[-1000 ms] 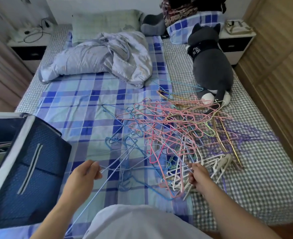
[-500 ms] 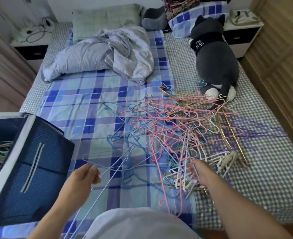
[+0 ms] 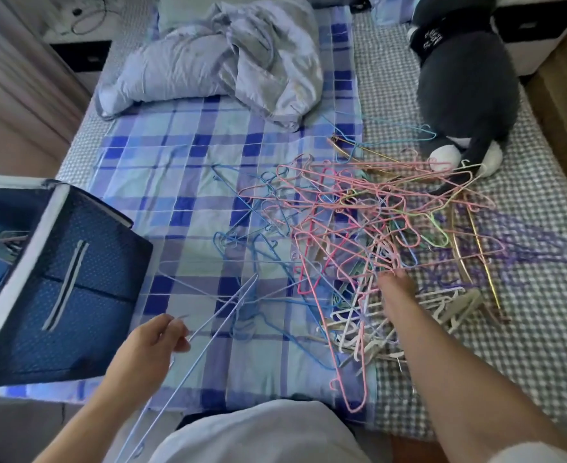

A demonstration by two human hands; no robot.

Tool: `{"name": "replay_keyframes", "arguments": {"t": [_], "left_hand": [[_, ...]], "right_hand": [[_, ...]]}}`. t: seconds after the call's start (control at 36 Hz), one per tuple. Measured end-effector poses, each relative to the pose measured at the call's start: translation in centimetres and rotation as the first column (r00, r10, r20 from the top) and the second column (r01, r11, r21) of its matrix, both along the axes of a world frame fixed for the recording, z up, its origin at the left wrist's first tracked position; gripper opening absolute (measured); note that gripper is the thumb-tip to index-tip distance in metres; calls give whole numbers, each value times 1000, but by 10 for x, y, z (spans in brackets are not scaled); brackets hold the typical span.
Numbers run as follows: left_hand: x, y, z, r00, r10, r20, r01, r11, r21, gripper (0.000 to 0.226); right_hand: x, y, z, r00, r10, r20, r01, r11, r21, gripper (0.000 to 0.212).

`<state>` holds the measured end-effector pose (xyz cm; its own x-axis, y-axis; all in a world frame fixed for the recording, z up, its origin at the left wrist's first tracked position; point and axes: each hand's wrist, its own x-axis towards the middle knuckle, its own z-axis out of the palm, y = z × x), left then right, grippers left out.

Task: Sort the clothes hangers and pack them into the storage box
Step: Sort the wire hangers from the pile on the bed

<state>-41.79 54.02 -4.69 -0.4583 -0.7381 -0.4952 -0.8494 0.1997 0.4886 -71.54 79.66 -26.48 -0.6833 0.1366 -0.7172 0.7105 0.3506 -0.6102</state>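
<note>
Bed point(image 3: 188, 182) is covered in a huge tangle of hangers point(image 3: 368, 228), storage box point(image 3: 65, 279) sits at the left. Left hand point(image 3: 148, 345) pinches a couple of thin lilac hangers point(image 3: 222, 315); right hand point(image 3: 395, 289) digs into the pile, grip hidden. Yank one and hooked neighbours probably drag along.

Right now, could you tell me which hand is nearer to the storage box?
Left. The left hand, holding light blue hangers, is just right of the storage box; the right hand is much farther right, in the hanger pile.
</note>
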Motion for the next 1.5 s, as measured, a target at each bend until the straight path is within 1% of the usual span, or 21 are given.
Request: {"name": "replay_keyframes", "arguments": {"t": [0.03, 0.11, 0.14, 0.17, 0.22, 0.28, 0.33, 0.39, 0.5, 0.56, 0.61, 0.72, 0.78, 0.86, 0.92, 1.0, 1.06, 1.14, 1.28, 1.39, 1.5], "left_hand": [[-1, 1, -1, 1000, 2, -4, -2, 1000, 1, 33], [-5, 7, -1, 1000, 11, -23, -11, 1000, -4, 32], [-7, 9, -1, 999, 14, -36, -15, 1000, -3, 32], [-7, 9, -1, 999, 14, -48, -14, 1000, -3, 32], [-9, 9, -2, 998, 23, -62, -22, 1000, 5, 32], [-10, 9, -2, 997, 32, -76, -32, 999, 7, 32], [-11, 9, -1, 995, 40, -91, -39, 999, 9, 31], [-13, 9, -1, 994, 46, -103, -44, 999, 15, 30], [-15, 8, -2, 990, 73, -123, -69, 997, 39, 30], [-16, 7, -2, 987, 90, -130, -83, 995, 53, 30], [-17, 8, -2, 984, 106, -140, -98, 993, 62, 30], [-16, 9, -4, 982, 119, -147, -110, 991, 72, 30], [-13, 8, -8, 984, 117, -135, -108, 991, 75, 29], [-9, 8, -9, 987, 113, -118, -104, 992, 77, 30], [-8, 9, -7, 986, 114, -120, -104, 991, 83, 30], [-8, 10, -1, 985, 114, -133, -104, 991, 80, 30], [-7, 9, 1, 984, 116, -137, -107, 992, 74, 30], [-4, 6, 2, 982, 124, -145, -117, 991, 60, 30], [1, 2, -2, 976, 134, -169, -126, 990, 57, 30], [4, 2, -9, 979, 137, -153, -129, 990, 62, 31], [3, 4, -13, 980, 124, -153, -113, 990, 79, 30]], "right_hand": [[0, -1, -1, 1000, -4, -12, 4, 1000, -6, 45], [0, 0, 6, 995, 99, -18, -100, 995, -20, 20], [-1, 2, 7, 993, 120, -7, -121, 992, -44, 17], [0, 3, 11, 992, 128, 12, -127, 988, -88, 21], [-1, 6, 20, 990, 118, 76, -96, 965, -244, 40], [-1, 8, 35, 982, 114, 153, -40, 907, -418, 52], [0, 10, 49, 967, 182, 179, -61, 847, -528, 47], [1, 11, 60, 948, 269, 171, -124, 805, -580, 38], [10, 9, 71, 905, 397, 151, -200, 713, -672, 36], [17, 6, 77, 884, 451, 125, -254, 687, -681, 39], [24, 1, 79, 886, 441, 146, -224, 681, -697, 39], [32, -14, 70, 911, 333, 243, -117, 774, -622, 16], [35, -21, 64, 906, 329, 268, -118, 803, -584, 7], [37, -34, 58, 912, 333, 241, -160, 827, -539, 4], [38, -42, 58, 914, 372, 161, -253, 834, -490, 16], [43, -56, 65, 862, 508, 14, -473, 812, -343, 40], [47, -62, 69, 836, 548, -40, -534, 793, -295, 43], [49, -62, 73, 815, 578, -42, -561, 768, -309, 39], [39, -47, 69, 854, 518, 42, -461, 793, -399, 31], [38, -25, 69, 877, 480, 29, -427, 804, -414, 32], [40, 15, 66, 944, 325, 46, -274, 859, -433, 49]]}}
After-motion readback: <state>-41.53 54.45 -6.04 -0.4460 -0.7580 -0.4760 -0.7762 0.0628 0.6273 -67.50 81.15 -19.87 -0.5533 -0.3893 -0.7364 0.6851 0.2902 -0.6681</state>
